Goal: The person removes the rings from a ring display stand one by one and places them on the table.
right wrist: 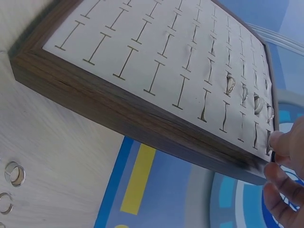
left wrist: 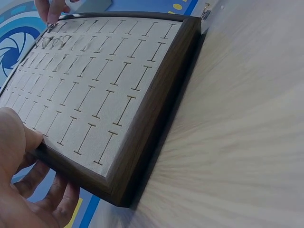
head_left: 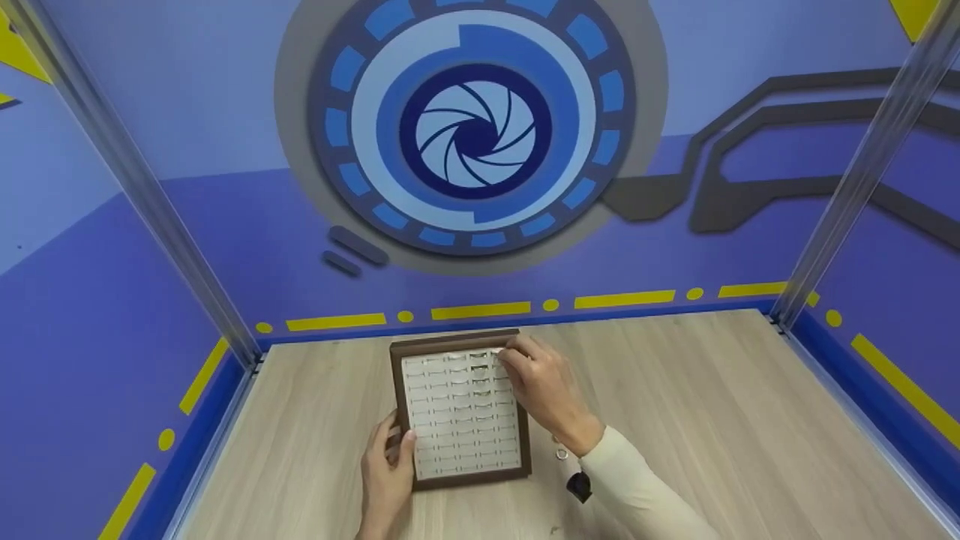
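A ring display tray (head_left: 471, 478) with a dark wood frame and a pale slotted pad is held tilted up over the table. My left hand (head_left: 388, 463) grips its left side, the thumb on the front edge and the other fingers behind the frame. At the tray's top right corner, my right hand (head_left: 546, 384) pinches a small ring at a slot, mostly hidden by the fingertips. Several silver-coloured rings, among them one wide ring (right wrist: 258, 104) and a patterned ring (right wrist: 230, 84), sit in slots near that corner. Most other slots hold nothing.
On the wooden table (head_left: 712, 420), loose rings (right wrist: 15, 174) lie to the tray's right, by my right forearm. A small black object (head_left: 579, 486) shows beside the sleeve. Blue printed panels (head_left: 247, 247) and metal posts (head_left: 847, 172) enclose the table.
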The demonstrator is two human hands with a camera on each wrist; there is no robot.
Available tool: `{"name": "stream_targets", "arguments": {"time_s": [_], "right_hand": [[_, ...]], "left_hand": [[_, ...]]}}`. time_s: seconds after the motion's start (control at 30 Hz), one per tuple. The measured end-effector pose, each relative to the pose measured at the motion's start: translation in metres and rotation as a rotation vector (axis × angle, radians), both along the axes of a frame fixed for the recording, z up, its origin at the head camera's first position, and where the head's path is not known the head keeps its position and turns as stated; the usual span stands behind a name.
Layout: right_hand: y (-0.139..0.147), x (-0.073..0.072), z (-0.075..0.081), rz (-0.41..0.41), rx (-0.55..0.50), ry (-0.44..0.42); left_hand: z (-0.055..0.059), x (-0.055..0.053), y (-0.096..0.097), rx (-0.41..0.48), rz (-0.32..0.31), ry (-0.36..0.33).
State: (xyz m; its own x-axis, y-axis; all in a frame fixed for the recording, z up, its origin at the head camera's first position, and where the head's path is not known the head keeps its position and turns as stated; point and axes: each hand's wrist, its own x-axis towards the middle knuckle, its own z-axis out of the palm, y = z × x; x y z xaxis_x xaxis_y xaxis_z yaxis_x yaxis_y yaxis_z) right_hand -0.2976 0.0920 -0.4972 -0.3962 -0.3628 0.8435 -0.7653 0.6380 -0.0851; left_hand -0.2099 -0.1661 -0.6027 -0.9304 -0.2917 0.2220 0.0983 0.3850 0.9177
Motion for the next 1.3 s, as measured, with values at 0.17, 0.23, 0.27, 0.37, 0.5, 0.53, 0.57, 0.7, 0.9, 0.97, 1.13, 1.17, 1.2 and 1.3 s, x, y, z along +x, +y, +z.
{"name": "stream_targets", "arguments": {"time_s": [0.17,0.23,0.27,0.37,0.5,0.53,0.57,0.7,0.9,0.97,1.13,1.17,1.2,1.3], "right_hand": [[0.002,0.005,0.001,0.003,0.006,0.001],[0.003,0.007,0.001,0.003,0.008,0.003],[0.004,0.007,0.001,0.003,0.008,0.005],[0.005,0.010,0.000,0.002,0.011,0.018],[0.008,0.012,0.000,0.015,0.007,0.005],[0.009,0.013,-0.001,0.017,0.007,0.002],[0.011,0.014,-0.001,0.021,0.005,-0.002],[0.018,0.015,-0.006,0.035,-0.006,-0.012],[0.031,0.019,-0.015,0.089,-0.020,-0.037],[0.035,0.022,-0.018,0.096,-0.015,-0.057],[0.045,0.028,-0.025,0.078,0.009,-0.115],[0.047,0.029,-0.027,0.071,0.015,-0.124],[0.049,0.030,-0.028,0.062,0.021,-0.132],[0.055,0.033,-0.033,0.038,0.042,-0.159]], "left_hand": [[-0.001,0.000,-0.001,-0.006,0.007,0.031],[-0.002,-0.001,-0.002,-0.010,0.009,0.042],[-0.002,-0.001,-0.002,-0.011,0.009,0.049],[-0.002,-0.001,-0.002,-0.009,0.005,0.050],[-0.002,-0.001,-0.003,-0.001,0.002,0.044],[-0.002,-0.001,-0.003,0.000,0.002,0.043],[-0.002,-0.001,-0.003,0.000,0.003,0.040],[-0.002,-0.002,-0.002,-0.003,0.006,0.033],[0.000,-0.003,-0.001,0.005,0.007,0.012],[0.000,-0.002,-0.001,0.008,0.005,0.001],[-0.001,-0.001,-0.001,0.012,0.002,0.014],[-0.001,-0.001,-0.001,0.011,0.002,0.018],[-0.001,-0.001,-0.001,0.008,0.001,0.020],[-0.001,-0.001,0.000,0.008,0.000,0.010]]}}
